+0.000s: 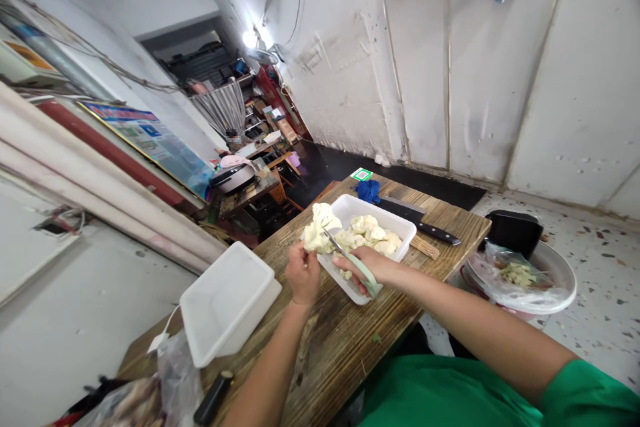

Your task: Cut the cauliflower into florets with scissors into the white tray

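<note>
My left hand (303, 273) is closed round the base of a piece of cauliflower (320, 223), holding it up over the left rim of a white plastic tub (407, 235). In my right hand (367, 267) is a pair of scissors with pale green handles (369, 278). Their metal blades (334, 240) point up and left and meet the cauliflower's lower right side. Cut cauliflower florets (373, 232) lie in the tub below. Part of the scissor handles is hidden by my right fingers.
Behind the tub lie a knife (435, 232), a blue cloth (368, 191), a green code card (361, 174) and a bundle of thin sticks (425, 247). A second white tub (227, 300) stands left on the wooden table (320, 347). A lined bin (560, 290) is at right.
</note>
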A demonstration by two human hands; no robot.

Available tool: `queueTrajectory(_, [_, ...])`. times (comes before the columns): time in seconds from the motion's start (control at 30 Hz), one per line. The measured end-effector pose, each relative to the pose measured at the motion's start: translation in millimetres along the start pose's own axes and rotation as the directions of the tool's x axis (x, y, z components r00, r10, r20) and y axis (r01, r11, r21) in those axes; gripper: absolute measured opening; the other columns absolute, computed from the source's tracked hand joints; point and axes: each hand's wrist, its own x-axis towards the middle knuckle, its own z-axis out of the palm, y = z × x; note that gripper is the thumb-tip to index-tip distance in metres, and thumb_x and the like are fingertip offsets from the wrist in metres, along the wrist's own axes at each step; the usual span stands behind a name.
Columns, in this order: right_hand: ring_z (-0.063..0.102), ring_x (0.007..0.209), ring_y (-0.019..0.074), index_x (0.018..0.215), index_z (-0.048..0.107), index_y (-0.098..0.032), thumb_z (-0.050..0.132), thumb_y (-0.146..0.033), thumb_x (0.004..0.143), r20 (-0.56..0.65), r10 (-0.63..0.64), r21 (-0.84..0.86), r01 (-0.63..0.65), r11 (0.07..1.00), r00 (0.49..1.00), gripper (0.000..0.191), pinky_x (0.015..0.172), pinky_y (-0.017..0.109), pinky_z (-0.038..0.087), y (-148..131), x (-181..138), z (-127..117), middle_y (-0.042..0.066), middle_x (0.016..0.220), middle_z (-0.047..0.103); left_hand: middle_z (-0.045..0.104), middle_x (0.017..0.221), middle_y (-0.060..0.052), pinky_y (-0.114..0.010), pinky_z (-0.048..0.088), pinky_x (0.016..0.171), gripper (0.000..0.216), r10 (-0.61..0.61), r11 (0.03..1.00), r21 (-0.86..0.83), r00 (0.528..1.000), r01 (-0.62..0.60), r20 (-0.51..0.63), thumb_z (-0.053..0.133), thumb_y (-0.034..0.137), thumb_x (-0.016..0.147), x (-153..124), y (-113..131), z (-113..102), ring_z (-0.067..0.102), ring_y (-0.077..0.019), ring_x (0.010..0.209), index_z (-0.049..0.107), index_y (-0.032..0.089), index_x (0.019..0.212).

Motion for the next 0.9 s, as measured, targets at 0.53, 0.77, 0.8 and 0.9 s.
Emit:
queueTrajectory(0.53, [0.051, 0.035, 0.0114, 0.072, 0.051, -0.016, 0.061, -0.064, 0.077, 0.074, 0.08, 0.044, -0.083, 0.996, 0.994, 0.049, 0.033, 0.02, 0.041, 19, 7, -16, -0.004, 0.044, 0.051, 0.066, 0.075, -0.001, -0.035, 0.056, 0.07, 0.02, -0.683, 0.455, -0.627, 0.7, 0.633, 0.211, 0.065, 0.024, 0.075, 18, -6, 21, 0.066, -0.0143, 0.066, 0.047, 0.017, 0.084])
queueTrajectory(0.77, [0.048, 0.034, 0.0117, 0.076, 0.051, -0.015, 0.058, -0.064, 0.079, 0.076, 0.095, -0.051, -0.091, 0.995, 0.993, 0.05, 0.034, 0.022, 0.041, 10, 8, -12, -0.003, 0.043, 0.051, 0.067, 0.074, -0.002, -0.035, 0.057, 0.069, 0.016, -0.725, 0.324, -0.626, 0.611, 0.709, 0.317, 0.064, 0.018, 0.076, 20, 6, 14, 0.067, -0.0142, 0.064, 0.05, 0.014, 0.081])
queueTrajectory(0.8, [0.047, 0.034, 0.0116, 0.075, 0.051, -0.015, 0.057, -0.065, 0.079, 0.071, 0.093, -0.064, -0.089, 0.994, 0.993, 0.05, 0.034, 0.022, 0.041, 7, 7, -11, -0.004, 0.042, 0.05, 0.067, 0.075, -0.003, -0.035, 0.057, 0.069, 0.017, -0.719, 0.335, -0.625, 0.62, 0.705, 0.314, 0.065, 0.02, 0.075, 20, 8, 13, 0.067, -0.0141, 0.064, 0.05, 0.014, 0.081])
queueTrajectory(0.9, [0.046, 0.033, 0.0108, 0.069, 0.051, -0.015, 0.055, -0.067, 0.078, 0.038, 0.107, -0.149, -0.1, 0.984, 0.994, 0.053, 0.035, 0.022, 0.041, -3, 3, -9, -0.003, 0.042, 0.049, 0.068, 0.077, -0.003, -0.036, 0.056, 0.07, 0.025, -0.696, 0.379, -0.631, 0.658, 0.677, 0.287, 0.07, 0.026, 0.072, 19, 14, 12, 0.067, -0.0145, 0.066, 0.051, 0.015, 0.083])
